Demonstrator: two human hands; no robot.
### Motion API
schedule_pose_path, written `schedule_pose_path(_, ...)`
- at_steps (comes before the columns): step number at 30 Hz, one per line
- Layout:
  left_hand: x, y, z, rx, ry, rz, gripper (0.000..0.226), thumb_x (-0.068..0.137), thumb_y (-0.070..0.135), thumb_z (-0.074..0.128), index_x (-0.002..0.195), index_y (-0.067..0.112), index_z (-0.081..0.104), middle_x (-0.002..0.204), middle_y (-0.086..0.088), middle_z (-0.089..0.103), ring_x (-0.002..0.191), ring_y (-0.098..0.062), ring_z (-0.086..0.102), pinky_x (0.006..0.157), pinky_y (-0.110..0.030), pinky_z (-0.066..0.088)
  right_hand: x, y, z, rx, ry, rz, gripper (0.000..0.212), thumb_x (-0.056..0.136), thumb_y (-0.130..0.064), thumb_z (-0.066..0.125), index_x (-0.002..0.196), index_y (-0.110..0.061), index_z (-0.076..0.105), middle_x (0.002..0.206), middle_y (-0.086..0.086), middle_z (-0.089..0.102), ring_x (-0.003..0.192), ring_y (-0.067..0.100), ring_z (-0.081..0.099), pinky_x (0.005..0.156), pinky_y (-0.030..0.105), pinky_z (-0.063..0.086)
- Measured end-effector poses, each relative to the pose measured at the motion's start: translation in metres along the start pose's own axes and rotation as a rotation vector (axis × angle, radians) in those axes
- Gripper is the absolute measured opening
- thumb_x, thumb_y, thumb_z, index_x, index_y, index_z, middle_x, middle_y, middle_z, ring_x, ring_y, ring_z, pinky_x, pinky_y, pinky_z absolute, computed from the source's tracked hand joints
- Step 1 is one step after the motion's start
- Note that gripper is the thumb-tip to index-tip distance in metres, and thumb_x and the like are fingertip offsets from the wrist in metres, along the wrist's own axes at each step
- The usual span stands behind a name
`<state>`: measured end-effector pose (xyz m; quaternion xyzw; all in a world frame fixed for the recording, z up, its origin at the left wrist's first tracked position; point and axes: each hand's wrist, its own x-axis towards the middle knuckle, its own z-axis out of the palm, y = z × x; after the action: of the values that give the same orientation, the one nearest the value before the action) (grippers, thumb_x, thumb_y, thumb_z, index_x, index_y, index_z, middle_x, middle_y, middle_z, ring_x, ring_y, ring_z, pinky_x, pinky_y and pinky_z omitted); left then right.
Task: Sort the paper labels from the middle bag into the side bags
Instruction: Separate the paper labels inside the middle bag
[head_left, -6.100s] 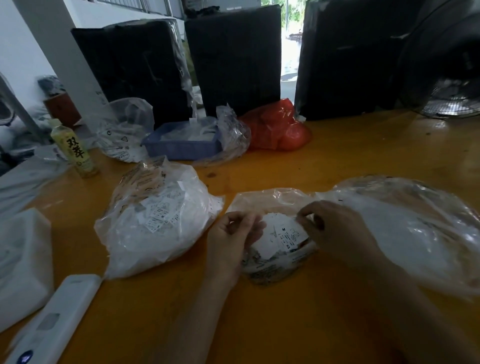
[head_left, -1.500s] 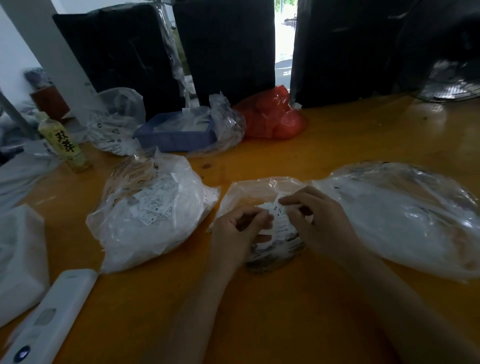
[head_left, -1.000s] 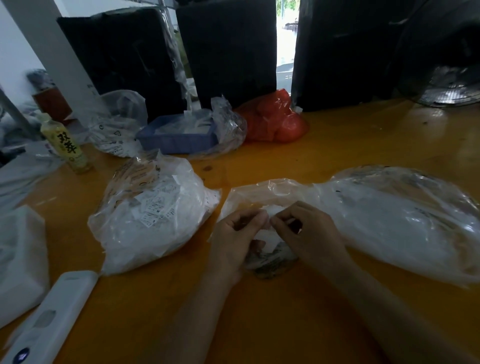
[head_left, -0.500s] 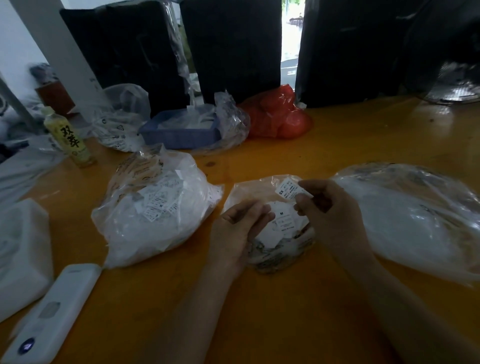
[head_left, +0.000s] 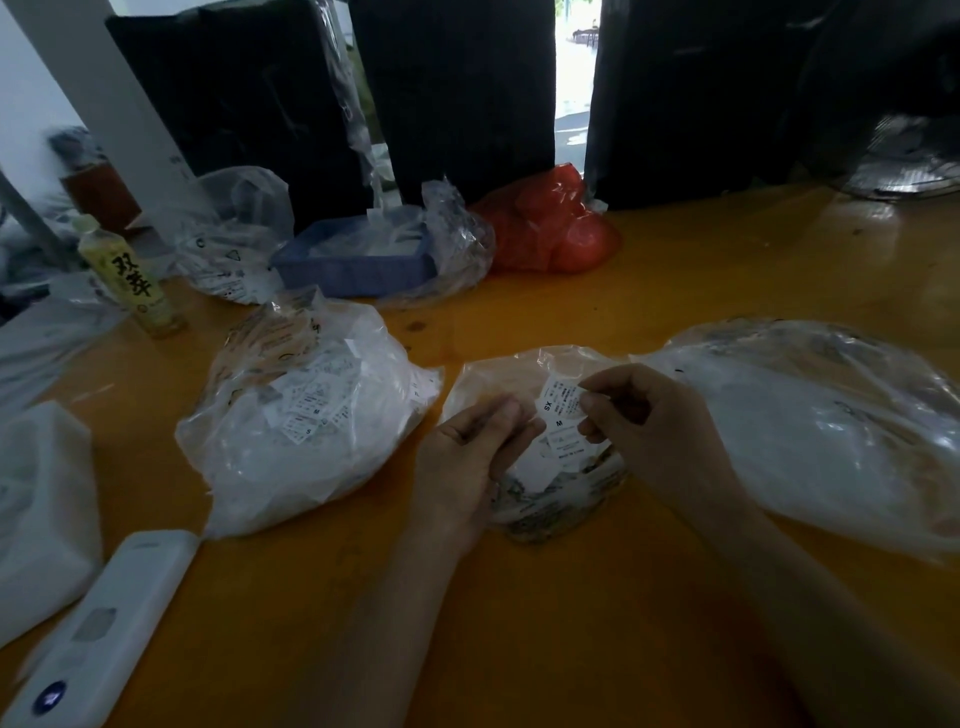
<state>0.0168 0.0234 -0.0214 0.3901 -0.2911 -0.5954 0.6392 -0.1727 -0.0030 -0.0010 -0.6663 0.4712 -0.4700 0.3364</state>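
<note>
label (head_left: 562, 399) now lower | right hand (head_left: 644, 415) pinches it | over middle bag (head_left: 498, 374)

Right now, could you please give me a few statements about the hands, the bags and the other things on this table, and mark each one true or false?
1. The right hand pinches a paper label above the middle bag. True.
2. The left hand grips the green bottle. False: the green bottle stands untouched at the far left; the left hand rests at the middle bag.
3. The left bag shows printed labels through its plastic. True.
4. The blue tray holds the red bag. False: the red bag lies on the table beside the blue tray.
5. The table is orange. True.
</note>
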Motion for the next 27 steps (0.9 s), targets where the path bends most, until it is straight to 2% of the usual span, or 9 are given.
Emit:
schedule_pose_path(5, -0.003, 0.001, 0.001, 0.111, -0.007, 0.045, 0.032, 0.07, 0.033, 0.087, 0.097, 0.016, 0.085, 0.108, -0.015, 0.08, 0.101, -0.028, 0.078, 0.082, -0.025, 0.062, -0.002, 0.001, 0.002, -0.105, -0.025, -0.042, 0.009, 0.095, -0.021, 0.069, 0.103, -0.025, 0.068, 0.08, -0.012, 0.072, 0.073, -0.002, 0.07, 0.07, 0.014, 0.057)
schedule_pose_path(9, -0.008, 0.002, 0.003, 0.301, 0.019, 0.104, 0.02, 0.074, 0.038, 0.084, 0.093, 0.032, 0.086, 0.102, -0.001, 0.082, 0.092, -0.018, 0.079, 0.075, -0.024, 0.062, -0.004, 0.002, 0.005, -0.234, -0.062, -0.118, 0.014, 0.094, -0.024, 0.07, 0.106, -0.029, 0.07, 0.088, -0.025, 0.065, 0.078, -0.006, 0.067, 0.073, 0.007, 0.053)
schedule_pose_path(11, -0.01, 0.002, 0.003, 0.392, 0.008, 0.138, 0.014, 0.08, 0.038, 0.082, 0.093, 0.038, 0.085, 0.103, 0.007, 0.082, 0.092, -0.014, 0.079, 0.072, -0.025, 0.063, -0.005, 0.002, 0.007, -0.263, -0.077, -0.138, 0.019, 0.093, -0.028, 0.07, 0.112, -0.034, 0.069, 0.089, -0.027, 0.062, 0.081, -0.008, 0.065, 0.073, 0.005, 0.051)
schedule_pose_path(14, -0.011, 0.002, 0.004, 0.439, 0.013, 0.157, 0.015, 0.081, 0.04, 0.081, 0.096, 0.04, 0.084, 0.103, 0.009, 0.081, 0.094, -0.012, 0.078, 0.068, -0.024, 0.063, -0.005, 0.0, 0.009, -0.187, -0.051, -0.074, 0.034, 0.092, -0.037, 0.069, 0.125, -0.041, 0.059, 0.097, -0.024, 0.066, 0.081, -0.007, 0.066, 0.071, 0.008, 0.054)
schedule_pose_path(15, -0.011, 0.002, 0.004, 0.42, 0.037, 0.149, 0.017, 0.078, 0.042, 0.081, 0.095, 0.041, 0.084, 0.102, 0.008, 0.081, 0.093, -0.011, 0.078, 0.067, -0.024, 0.063, -0.005, -0.001, 0.009, -0.158, -0.019, -0.035, 0.032, 0.092, -0.039, 0.069, 0.122, -0.041, 0.059, 0.095, -0.023, 0.068, 0.079, -0.006, 0.067, 0.067, 0.01, 0.054)
schedule_pose_path(17, -0.009, 0.003, 0.004, 0.36, 0.077, 0.121, 0.018, 0.074, 0.042, 0.082, 0.092, 0.04, 0.085, 0.1, 0.005, 0.082, 0.091, -0.012, 0.079, 0.064, -0.023, 0.062, -0.003, 0.001, 0.007, -0.132, 0.026, 0.031, 0.015, 0.09, -0.043, 0.07, 0.103, -0.038, 0.064, 0.084, -0.022, 0.069, 0.073, -0.004, 0.067, 0.06, 0.01, 0.051)
schedule_pose_path(19, -0.007, 0.003, 0.003, 0.343, 0.088, 0.107, 0.021, 0.073, 0.044, 0.084, 0.093, 0.038, 0.085, 0.1, 0.003, 0.082, 0.09, -0.014, 0.079, 0.064, -0.024, 0.063, -0.004, 0.002, 0.008, -0.119, -0.003, 0.049, 0.008, 0.09, -0.043, 0.071, 0.09, -0.036, 0.066, 0.08, -0.024, 0.068, 0.07, -0.004, 0.066, 0.058, 0.008, 0.048)
schedule_pose_path(23, -0.008, 0.0, 0.002, 0.428, 0.076, 0.117, 0.027, 0.073, 0.059, 0.085, 0.096, 0.045, 0.082, 0.099, 0.006, 0.082, 0.092, -0.014, 0.079, 0.073, -0.033, 0.066, -0.01, 0.001, 0.019, -0.084, -0.054, 0.011, 0.005, 0.091, -0.037, 0.072, 0.089, -0.034, 0.067, 0.081, -0.025, 0.067, 0.073, -0.001, 0.065, 0.063, 0.009, 0.05)
schedule_pose_path(27, -0.01, 0.001, 0.003, 0.413, 0.069, 0.104, 0.023, 0.078, 0.052, 0.083, 0.097, 0.038, 0.084, 0.098, 0.0, 0.082, 0.091, -0.019, 0.08, 0.069, -0.032, 0.065, -0.013, 0.002, 0.025, -0.073, -0.041, -0.045, 0.004, 0.092, -0.032, 0.072, 0.091, -0.033, 0.068, 0.078, -0.021, 0.066, 0.077, 0.0, 0.064, 0.066, 0.011, 0.05)
